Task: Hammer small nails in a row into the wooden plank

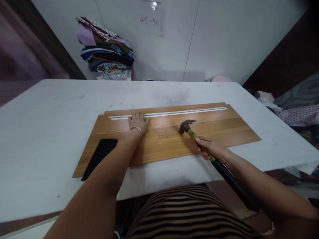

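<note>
A long wooden board [224, 127] lies on the white table [45, 119], with a second board under its far edge. A strip of silver metal [184, 112] runs along the far edge of the top board. My left hand [138, 122] rests flat on the board beside the strip, fingers stretched out, a bangle on the wrist. My right hand [208, 147] is closed round the handle of a hammer [187, 126]. The hammer's head rests on the board, just right of a short row of small dark dots [167, 135].
A black phone [100, 157] lies on the board's near left corner. A pile of folded cloth [107, 49] is stacked against the wall behind the table. More fabric [296, 109] lies to the right of the table. My striped clothing shows at the bottom.
</note>
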Motion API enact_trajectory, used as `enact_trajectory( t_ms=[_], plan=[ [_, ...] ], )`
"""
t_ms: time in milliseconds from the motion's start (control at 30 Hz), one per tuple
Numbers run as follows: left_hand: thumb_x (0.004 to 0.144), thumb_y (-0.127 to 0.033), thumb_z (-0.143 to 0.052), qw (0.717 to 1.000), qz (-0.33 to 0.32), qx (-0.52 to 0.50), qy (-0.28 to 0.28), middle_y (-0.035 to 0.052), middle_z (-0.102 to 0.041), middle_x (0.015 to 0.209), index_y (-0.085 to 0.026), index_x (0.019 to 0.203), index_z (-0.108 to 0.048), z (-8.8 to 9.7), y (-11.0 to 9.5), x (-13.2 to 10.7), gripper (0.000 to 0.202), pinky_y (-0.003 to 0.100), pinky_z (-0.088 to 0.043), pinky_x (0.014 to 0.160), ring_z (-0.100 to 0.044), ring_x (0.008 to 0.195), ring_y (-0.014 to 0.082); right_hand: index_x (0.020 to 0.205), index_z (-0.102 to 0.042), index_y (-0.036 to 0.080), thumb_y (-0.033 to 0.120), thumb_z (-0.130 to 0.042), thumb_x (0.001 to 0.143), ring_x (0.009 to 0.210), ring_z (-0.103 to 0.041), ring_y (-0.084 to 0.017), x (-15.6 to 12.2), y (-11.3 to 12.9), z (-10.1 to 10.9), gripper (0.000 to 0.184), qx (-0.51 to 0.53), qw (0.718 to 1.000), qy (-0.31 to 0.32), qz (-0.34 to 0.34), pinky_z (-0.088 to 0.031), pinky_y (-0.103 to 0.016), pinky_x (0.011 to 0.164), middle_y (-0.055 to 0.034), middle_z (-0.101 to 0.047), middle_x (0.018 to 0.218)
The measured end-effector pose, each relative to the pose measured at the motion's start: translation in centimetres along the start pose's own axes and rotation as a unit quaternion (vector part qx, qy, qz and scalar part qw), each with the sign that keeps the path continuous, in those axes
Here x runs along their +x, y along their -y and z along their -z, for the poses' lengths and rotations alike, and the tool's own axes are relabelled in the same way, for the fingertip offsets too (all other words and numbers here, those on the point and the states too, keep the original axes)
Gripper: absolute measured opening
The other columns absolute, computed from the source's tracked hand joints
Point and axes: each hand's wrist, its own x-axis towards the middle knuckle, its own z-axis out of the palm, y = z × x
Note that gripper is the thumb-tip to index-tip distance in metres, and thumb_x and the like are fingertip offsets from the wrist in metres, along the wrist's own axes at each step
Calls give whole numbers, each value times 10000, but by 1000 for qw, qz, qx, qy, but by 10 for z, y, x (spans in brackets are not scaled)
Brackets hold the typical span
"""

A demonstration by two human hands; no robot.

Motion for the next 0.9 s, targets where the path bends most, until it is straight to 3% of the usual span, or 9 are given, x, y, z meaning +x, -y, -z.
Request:
enact_trajectory(
  t_ms=[433,733,900],
  plan=[
    [964,-520,-326,1000,0,-2,0,146,-533,1487,-196,1352,-604,-2,1,1,577,507,-330,1110,-426,1385,336,804,-457,217,615,-762,713,425,-339,-31,1,-2,-1,510,-2,1000,0,3,-209,-183,382,56,-495,646],
    [966,-506,-346,1000,5,-4,8,163,-524,1496,-177,1348,-606,3,-2,-1,567,499,-321,1116,-420,1393,335,876,-489,223,557,-731,777,418,-331,-37,1,0,-1,424,6,1000,-5,-2,-194,-179,376,60,-499,647],
    [959,-499,-368,1000,2,-11,3,170,-531,1487,-172,1350,-601,2,0,0,561,515,-326,1107,-425,1388,341,826,-458,221,547,-723,795,420,-333,-34,2,-2,-1,421,6,1000,1,-8,-197,-185,383,58,-494,640]
  ],
)
